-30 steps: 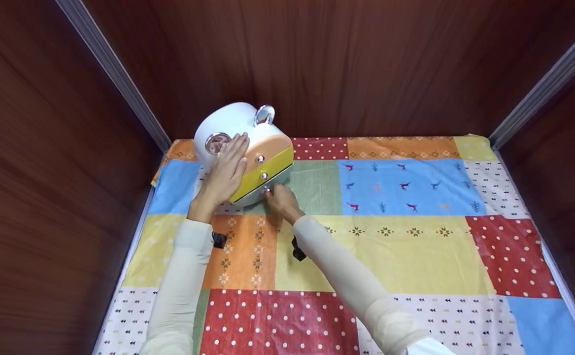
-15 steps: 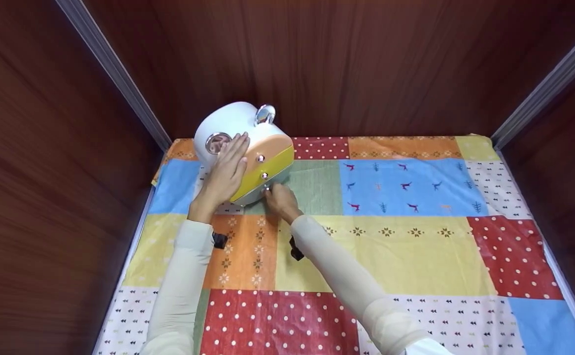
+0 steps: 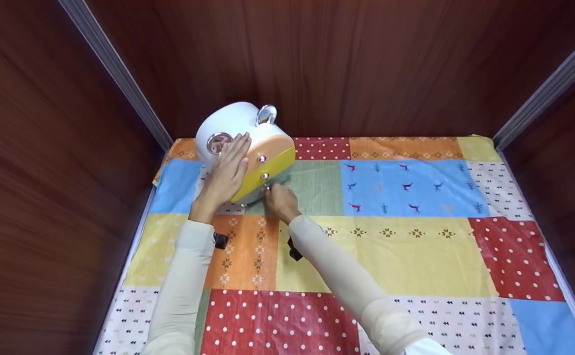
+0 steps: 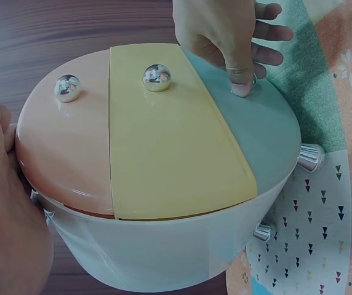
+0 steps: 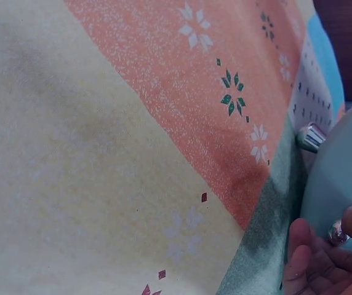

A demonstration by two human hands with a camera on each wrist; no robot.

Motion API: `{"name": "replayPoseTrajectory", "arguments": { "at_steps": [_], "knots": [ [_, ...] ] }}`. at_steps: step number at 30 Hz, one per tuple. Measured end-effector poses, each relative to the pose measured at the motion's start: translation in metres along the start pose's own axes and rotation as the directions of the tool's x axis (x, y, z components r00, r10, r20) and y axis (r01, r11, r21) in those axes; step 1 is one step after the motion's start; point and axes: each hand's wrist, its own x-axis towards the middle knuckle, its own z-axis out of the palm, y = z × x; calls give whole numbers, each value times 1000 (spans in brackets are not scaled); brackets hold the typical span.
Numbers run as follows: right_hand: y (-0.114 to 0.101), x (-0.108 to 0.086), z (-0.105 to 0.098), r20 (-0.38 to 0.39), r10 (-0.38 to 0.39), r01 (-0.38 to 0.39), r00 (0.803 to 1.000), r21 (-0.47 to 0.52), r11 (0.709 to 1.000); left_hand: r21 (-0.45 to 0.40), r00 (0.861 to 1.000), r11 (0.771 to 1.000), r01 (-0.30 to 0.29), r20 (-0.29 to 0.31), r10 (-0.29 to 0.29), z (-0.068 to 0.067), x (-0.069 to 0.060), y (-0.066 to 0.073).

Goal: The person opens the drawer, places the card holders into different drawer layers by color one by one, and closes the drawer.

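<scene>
A rounded white storage box stands on the cloth near the back wall. Its front has a peach drawer, a yellow drawer and a green drawer, each with a shiny round knob. My left hand lies with straight fingers against the box's side, beside a chrome-ringed circle. At the bottom, my right hand pinches the green drawer's knob between thumb and finger. That drawer sits flush with the yellow one. Part of the box's side is hidden behind my left hand.
A chrome ring handle rises from the box's top, and silver feet support it below. Patchwork cloth covers the table. Dark wood panels stand at the back and both sides.
The dark gap along the green drawer's top edge has closed, as my right hand pushed the drawer inward. My left hand has stayed in place on the box.
</scene>
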Motion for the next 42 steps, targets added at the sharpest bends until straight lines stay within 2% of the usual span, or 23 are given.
{"name": "replayPoseTrajectory", "arguments": {
  "at_steps": [5,12,23,26,33,39,42],
  "knots": [
    [4,2,-1,-1,-2,2,1000,-11,1000,6,1000,1000,7,2,-7,1,1,0],
    [8,4,-5,55,19,-21,998,46,999,16,1000,1000,9,-1,-9,1,1,0],
    [12,-6,-14,20,-17,15,1000,113,993,2,1000,1000,18,11,-18,-1,2,-1],
    [13,-10,-19,-8,-37,38,999,118,992,-7,1000,1000,20,19,-20,-1,4,-1],
    [20,-15,-32,-47,-145,148,988,59,987,-16,1000,1000,23,19,-23,-3,5,-1],
    [38,-24,-50,-85,-231,235,969,31,972,-59,1000,998,19,-3,-19,-6,6,2],
    [49,-30,-61,-69,-238,242,969,60,968,-19,1000,1000,16,-12,-16,-7,6,5]
  ]
}}
